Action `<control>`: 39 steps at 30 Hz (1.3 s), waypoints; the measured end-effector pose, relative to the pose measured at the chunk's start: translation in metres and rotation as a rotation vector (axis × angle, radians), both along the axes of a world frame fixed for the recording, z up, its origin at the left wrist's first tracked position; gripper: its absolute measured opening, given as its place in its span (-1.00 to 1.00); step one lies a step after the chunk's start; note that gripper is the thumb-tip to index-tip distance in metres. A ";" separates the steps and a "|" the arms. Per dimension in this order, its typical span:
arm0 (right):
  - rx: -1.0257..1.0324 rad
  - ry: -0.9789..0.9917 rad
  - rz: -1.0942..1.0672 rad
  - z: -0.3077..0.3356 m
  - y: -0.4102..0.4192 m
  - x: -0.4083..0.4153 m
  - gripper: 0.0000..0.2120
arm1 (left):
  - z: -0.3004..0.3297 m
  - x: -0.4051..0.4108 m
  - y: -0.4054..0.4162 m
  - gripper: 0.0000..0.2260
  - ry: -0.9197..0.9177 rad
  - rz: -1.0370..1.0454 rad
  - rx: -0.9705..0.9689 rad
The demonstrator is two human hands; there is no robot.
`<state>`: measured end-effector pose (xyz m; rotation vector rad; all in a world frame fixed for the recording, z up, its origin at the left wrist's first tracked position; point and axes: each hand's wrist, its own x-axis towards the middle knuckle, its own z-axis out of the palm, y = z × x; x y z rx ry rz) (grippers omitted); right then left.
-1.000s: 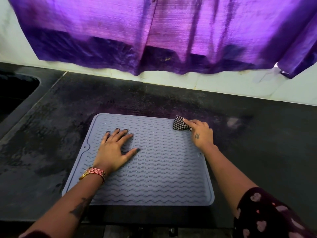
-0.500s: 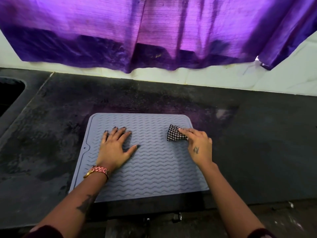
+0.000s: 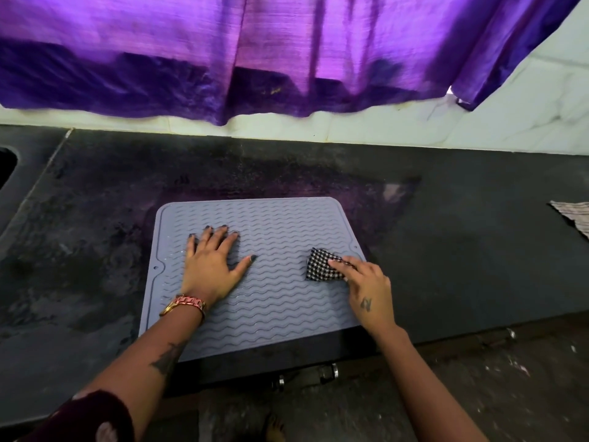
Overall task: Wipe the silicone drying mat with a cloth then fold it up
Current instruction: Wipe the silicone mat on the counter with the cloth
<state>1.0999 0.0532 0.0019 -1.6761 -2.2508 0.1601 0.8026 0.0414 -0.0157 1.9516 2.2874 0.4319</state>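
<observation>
- A small black-and-white checked cloth (image 3: 322, 265) is pinched under the fingers of the right hand (image 3: 366, 288), bunched into a pad; this grip looks chosen so that pressure is put through a compact wad rather than a loose sheet.
- The cloth is pressed onto the right part of the grey silicone drying mat (image 3: 274, 314), just inside its right edge, where wiping appears to be under way.
- The left hand (image 3: 212, 266) is laid flat on the mat's left half, fingers spread and straight, holding nothing; it is judged to serve as an anchor so the mat is not dragged by the wiping strokes.
- The mat lies flat and unfolded on the dark desk (image 3: 462, 250), its near edge close to the desk's front edge, within easy reach of both hands.
- Folding has not been begun; the wiping step is taken to be the one in hand.
- A striped cloth (image 3: 572, 215) lies well apart at the far right of the desk.
- A purple curtain (image 3: 287, 49) hangs above the white tiled wall (image 3: 414, 129) behind.
</observation>
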 end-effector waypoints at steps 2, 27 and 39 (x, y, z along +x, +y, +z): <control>0.005 0.012 0.004 0.008 0.002 0.001 -0.52 | -0.001 0.000 0.000 -0.27 0.000 -0.005 0.003; 0.122 0.084 0.118 -0.001 -0.093 -0.047 -0.69 | -0.004 -0.001 -0.001 -0.27 0.005 -0.008 0.007; 0.140 0.117 0.161 0.001 -0.091 -0.043 -0.67 | 0.007 -0.001 -0.013 -0.34 -0.074 -0.053 0.008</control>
